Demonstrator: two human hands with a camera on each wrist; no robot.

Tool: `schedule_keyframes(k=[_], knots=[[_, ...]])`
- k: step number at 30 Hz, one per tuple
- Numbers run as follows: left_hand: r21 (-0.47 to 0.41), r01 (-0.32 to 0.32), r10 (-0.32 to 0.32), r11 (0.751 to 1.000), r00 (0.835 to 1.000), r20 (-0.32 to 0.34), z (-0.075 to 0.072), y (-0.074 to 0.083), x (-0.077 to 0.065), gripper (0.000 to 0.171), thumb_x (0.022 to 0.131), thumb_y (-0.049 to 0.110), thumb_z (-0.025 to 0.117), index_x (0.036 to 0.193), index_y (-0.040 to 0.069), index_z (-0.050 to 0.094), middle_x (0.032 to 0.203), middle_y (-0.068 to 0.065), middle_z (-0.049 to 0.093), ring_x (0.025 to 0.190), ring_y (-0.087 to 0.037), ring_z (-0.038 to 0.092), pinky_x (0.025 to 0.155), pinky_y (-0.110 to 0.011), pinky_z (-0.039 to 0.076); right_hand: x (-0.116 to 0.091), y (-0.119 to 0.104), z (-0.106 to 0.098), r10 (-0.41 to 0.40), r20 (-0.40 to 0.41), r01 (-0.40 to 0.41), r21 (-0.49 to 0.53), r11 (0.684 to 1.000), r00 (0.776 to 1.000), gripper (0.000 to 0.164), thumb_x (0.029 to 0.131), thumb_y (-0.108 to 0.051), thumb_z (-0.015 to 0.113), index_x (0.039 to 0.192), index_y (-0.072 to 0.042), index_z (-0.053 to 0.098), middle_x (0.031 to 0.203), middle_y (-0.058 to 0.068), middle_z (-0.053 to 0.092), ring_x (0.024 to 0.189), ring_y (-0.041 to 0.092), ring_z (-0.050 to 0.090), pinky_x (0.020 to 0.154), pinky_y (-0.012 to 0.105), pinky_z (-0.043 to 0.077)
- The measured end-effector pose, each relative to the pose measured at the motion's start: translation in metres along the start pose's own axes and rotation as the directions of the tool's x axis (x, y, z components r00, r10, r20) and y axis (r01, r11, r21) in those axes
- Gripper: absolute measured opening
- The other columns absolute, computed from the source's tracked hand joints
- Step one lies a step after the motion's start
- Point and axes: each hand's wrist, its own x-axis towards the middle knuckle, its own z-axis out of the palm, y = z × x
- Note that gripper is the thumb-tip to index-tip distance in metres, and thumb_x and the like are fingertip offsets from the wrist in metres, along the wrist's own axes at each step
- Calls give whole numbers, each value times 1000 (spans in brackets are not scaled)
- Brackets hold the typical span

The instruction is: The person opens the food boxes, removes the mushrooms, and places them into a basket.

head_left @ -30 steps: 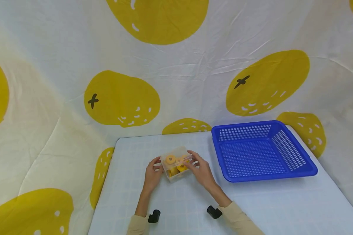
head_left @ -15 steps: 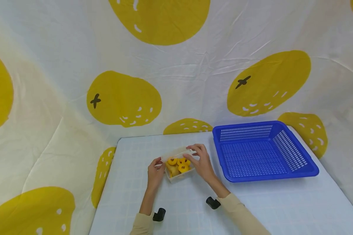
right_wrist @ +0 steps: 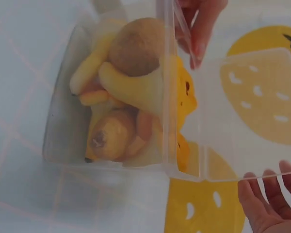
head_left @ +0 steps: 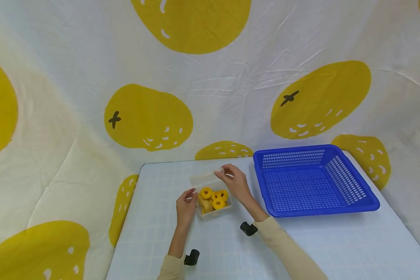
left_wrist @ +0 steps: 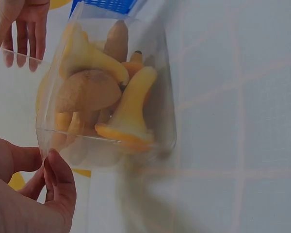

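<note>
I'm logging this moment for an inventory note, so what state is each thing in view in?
Plastic box: open, pieces inside.
Lid: raised, not covering the box.
Mushroom-shaped pieces: loosely piled in the box.
Left hand: pinching the box's edge.
Right hand: holding the lid's edge.
Blue basket: right way up on the table, open-topped.
Patterned sheet: hanging, creased.

Soft, even light fills the head view; the clear lid (head_left: pixel 203 179) beside the right grip (head_left: pixel 238 186) seems washed out, its edges faint. Both wrist views are dimmer and hazier, and in the left one a diffuse shadow smudges the tabletop (left_wrist: pixel 208 138) beside the left grip (left_wrist: pixel 29 208).
</note>
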Motion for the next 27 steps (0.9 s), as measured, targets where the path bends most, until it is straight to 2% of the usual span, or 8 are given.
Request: schedule_keyframes(k=[3,7,10,13,17,21,27], knots=[[-7,-17,17,1000,1000,-7,-1,-1,-1,22,98,2,68,118,-6,71,100,-20,66,82,-34,67,56,-16,50,6,-2,1,-1,-1,1,-16,1000,1000,26,99,-29,71,112,-7,70,107,7,69,107,24,68,95,39,56],[-18,-31,31,999,1000,-5,-1,-2,-3,22,97,0,68,117,-7,71,101,-21,67,81,-32,67,58,-15,50,16,-2,2,-6,-9,5,-85,996,1000,26,101,-31,68,112,-8,72,108,7,72,105,24,69,95,42,56],[-31,-23,23,999,1000,-2,-1,-3,-4,21,97,0,68,117,-7,71,101,-20,67,82,-31,67,59,-15,50,24,-2,4,12,-12,-13,-125,992,1000,29,103,-34,65,113,-8,74,105,7,74,99,24,70,91,41,57],[-44,-22,22,999,1000,-3,-2,-4,-4,21,97,-1,67,117,-8,71,101,-21,67,81,-30,66,59,-15,50,32,-2,6,45,-9,-45,-112,993,999,34,104,-34,62,115,-5,75,103,8,75,93,27,71,84,40,59],[-70,-7,7,998,1000,-9,-2,-5,-5,21,97,-2,67,117,-9,71,101,-21,66,81,-29,65,59,-16,50,40,3,9,72,-15,-74,-89,993,997,34,105,-30,61,116,-1,76,100,13,75,89,33,72,77,37,61],[-87,33,-34,996,999,-8,0,-5,-6,23,98,-1,67,119,-7,71,102,-20,66,80,-25,64,59,-16,50,44,11,11,75,-28,-77,-94,993,997,31,105,-23,63,118,2,75,103,19,75,89,37,73,75,36,61],[-95,66,-68,993,997,-20,2,-4,-5,24,98,1,67,120,-7,71,104,-19,66,76,-15,61,60,-16,50,47,23,13,114,-34,-117,-87,989,993,24,101,-11,67,119,4,73,103,20,74,87,33,74,75,36,61]])
